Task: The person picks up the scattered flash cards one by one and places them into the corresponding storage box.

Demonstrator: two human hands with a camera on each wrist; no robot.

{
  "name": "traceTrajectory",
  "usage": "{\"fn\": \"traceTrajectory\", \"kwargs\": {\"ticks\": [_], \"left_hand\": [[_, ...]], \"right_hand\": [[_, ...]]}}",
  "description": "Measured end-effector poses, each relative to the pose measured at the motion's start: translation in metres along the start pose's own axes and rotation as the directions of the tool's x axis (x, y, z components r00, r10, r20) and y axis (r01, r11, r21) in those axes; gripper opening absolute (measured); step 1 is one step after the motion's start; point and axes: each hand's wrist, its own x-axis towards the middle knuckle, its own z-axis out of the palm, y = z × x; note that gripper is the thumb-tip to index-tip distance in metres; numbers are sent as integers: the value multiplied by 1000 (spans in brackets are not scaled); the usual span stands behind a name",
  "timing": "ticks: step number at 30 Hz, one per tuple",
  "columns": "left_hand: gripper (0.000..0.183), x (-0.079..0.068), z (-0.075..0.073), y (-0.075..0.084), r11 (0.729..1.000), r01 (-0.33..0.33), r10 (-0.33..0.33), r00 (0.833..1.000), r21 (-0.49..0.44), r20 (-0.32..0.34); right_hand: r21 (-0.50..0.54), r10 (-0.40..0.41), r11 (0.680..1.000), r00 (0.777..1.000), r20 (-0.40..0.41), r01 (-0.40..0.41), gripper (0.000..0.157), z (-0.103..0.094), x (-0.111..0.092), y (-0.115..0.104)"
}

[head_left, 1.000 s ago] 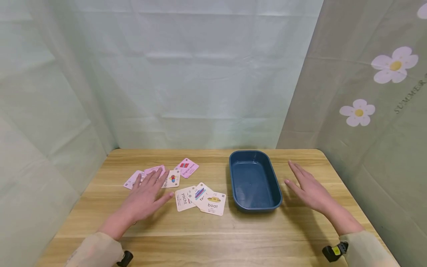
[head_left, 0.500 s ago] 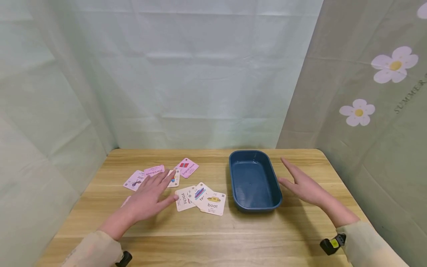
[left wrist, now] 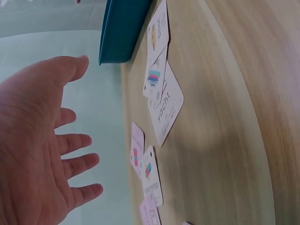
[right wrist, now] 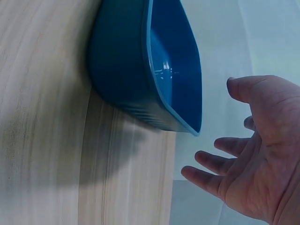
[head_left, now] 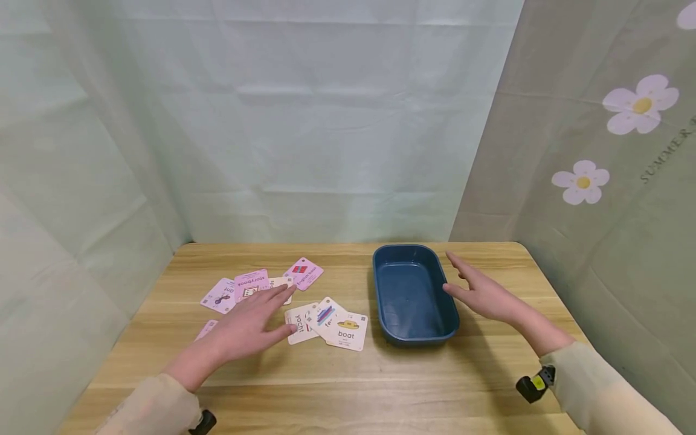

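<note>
The left hand (head_left: pixel 239 332), grasping nothing, hovers by the rounded white and pink picture cards (head_left: pixel 345 333) on the pale wooden table (head_left: pixel 337 393); the right hand (head_left: pixel 489 297), likewise released, hangs beside the deep blue rectangular plastic tray (head_left: pixel 410 305), right of the cards.

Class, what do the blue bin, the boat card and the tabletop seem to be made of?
Blue bin: probably smooth plastic; highlights glint inside. Boat card: likely printed paperboard, perhaps coated; thin, crisp-edged. Tabletop: smooth-looking wood or wood-look laminate; grain streaks show.
</note>
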Motion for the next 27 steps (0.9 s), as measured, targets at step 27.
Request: {"fn": "traceTrajectory", "kwargs": {"ticks": [27], "left_hand": [[62, 14, 16, 24, 977, 84, -80, 996, -194, 32]], "right_hand": [[383, 168, 893, 965, 200, -235, 67, -1, 10, 14]]}}
